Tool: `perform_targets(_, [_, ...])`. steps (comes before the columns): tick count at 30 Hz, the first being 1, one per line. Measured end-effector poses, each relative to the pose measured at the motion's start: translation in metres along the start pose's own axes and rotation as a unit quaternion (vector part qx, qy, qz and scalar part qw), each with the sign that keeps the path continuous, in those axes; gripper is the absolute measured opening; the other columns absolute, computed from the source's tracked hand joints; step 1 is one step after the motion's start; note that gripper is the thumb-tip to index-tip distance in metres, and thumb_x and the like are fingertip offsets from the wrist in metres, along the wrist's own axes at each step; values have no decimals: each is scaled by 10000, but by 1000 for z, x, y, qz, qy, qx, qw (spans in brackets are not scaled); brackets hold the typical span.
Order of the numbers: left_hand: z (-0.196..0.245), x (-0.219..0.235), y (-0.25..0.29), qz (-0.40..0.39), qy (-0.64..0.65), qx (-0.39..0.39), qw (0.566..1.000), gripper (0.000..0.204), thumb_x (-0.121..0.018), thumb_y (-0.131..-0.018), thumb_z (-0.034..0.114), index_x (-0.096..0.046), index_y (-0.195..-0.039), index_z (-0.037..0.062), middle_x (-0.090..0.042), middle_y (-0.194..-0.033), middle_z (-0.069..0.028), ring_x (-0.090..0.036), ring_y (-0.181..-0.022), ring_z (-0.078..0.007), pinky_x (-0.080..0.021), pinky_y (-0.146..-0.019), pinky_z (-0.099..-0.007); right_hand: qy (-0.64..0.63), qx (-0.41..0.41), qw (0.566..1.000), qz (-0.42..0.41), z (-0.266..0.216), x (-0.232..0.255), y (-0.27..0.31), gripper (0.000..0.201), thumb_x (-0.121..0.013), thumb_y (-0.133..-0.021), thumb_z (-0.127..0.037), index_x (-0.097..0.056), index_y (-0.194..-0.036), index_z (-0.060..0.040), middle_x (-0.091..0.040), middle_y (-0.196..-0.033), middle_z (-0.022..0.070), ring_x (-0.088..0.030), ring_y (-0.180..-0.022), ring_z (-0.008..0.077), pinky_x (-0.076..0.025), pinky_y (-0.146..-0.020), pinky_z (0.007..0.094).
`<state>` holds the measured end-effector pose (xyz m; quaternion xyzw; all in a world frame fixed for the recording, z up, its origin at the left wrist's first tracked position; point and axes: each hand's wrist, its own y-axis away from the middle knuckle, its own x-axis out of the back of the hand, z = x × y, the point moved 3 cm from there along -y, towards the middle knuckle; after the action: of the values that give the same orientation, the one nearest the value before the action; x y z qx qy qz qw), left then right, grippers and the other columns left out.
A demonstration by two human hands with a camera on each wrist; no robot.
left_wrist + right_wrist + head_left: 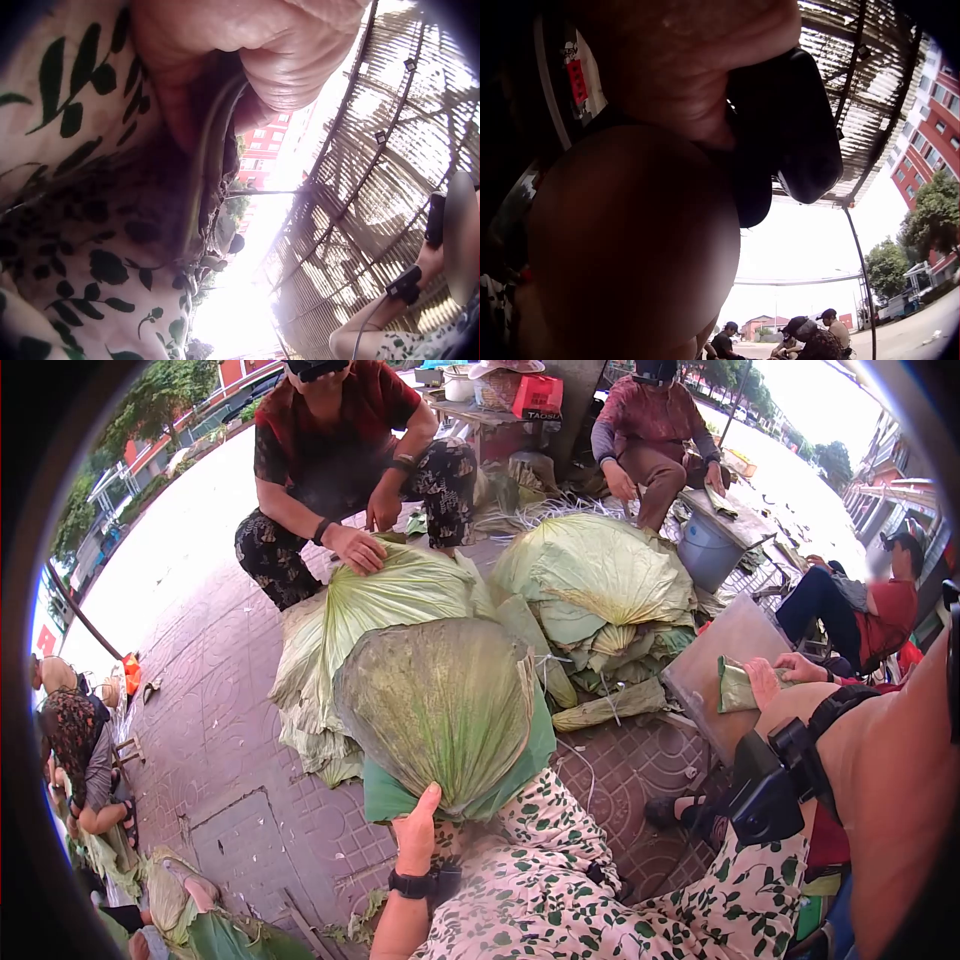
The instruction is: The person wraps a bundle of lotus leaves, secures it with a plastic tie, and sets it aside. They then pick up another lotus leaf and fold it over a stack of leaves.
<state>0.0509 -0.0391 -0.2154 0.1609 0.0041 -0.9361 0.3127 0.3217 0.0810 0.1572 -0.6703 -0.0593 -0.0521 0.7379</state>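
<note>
My left hand (416,836) pinches the narrow end of a folded lotus leaf (440,710), thumb on top, over my patterned lap. Browned and fan-shaped, this leaf lies over a greener one (385,790). In the left wrist view, the left hand (255,45) closes around the edge of the leaf (206,172). My right arm is raised along the right edge of the head view. The right hand (690,67) is up by my head, close to a black device (802,135); its fingers are mostly hidden.
Two heaps of folded lotus leaves, a left heap (400,595) and a right heap (600,575), stand ahead. A person (340,470) touches the left heap. Beside me, someone's hands (765,685) press a folded leaf on a board (690,660). A blue bucket (710,550) stands behind.
</note>
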Motion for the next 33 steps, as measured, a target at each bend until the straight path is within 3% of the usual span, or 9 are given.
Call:
perform_targets(5, [5, -5, 3, 9, 18, 6, 1000, 290, -640, -790, 68, -561, -1058, -8, -579, -1019, -31, -540, -867, -124, -433, -796, -266, 1, 40, 999, 9, 7, 4, -25, 328, -580, -780, -146, -491, -1073, -27, -561, -1027, 109, -541, -969, 230, -425, -832, 352])
perform_targets(17, [13, -8, 2, 16, -24, -11, 1000, 328, -637, -782, 74, -539, -1081, -20, -570, -1059, -53, -532, -913, -154, -420, -829, -289, -3, 115, 986, 123, 11, 8, -73, 257, -572, -784, -142, -522, -1019, -51, -573, -979, 93, -547, -932, 217, -424, -820, 340])
perform_targets(22, [8, -4, 3, -4, -10, 27, 1000, 365, -647, -775, 70, -523, -1108, -16, -562, -1073, -49, -529, -926, -153, -420, -833, -286, -44, 102, 986, 126, 18, -12, -57, 228, -568, -785, -140, -535, -996, -61, -578, -959, 86, -549, -917, 212, -423, -815, 334])
perform_targets(33, [2, -4, -1, 2, 21, -1, 1000, 347, -634, -782, 46, -528, -1109, -4, -566, -1066, -44, -538, -917, -147, -427, -831, -284, -113, 88, 979, 149, 21, -41, -25, 167, -561, -788, -137, -563, -947, -83, -589, -916, 72, -555, -884, 200, -421, -804, 322])
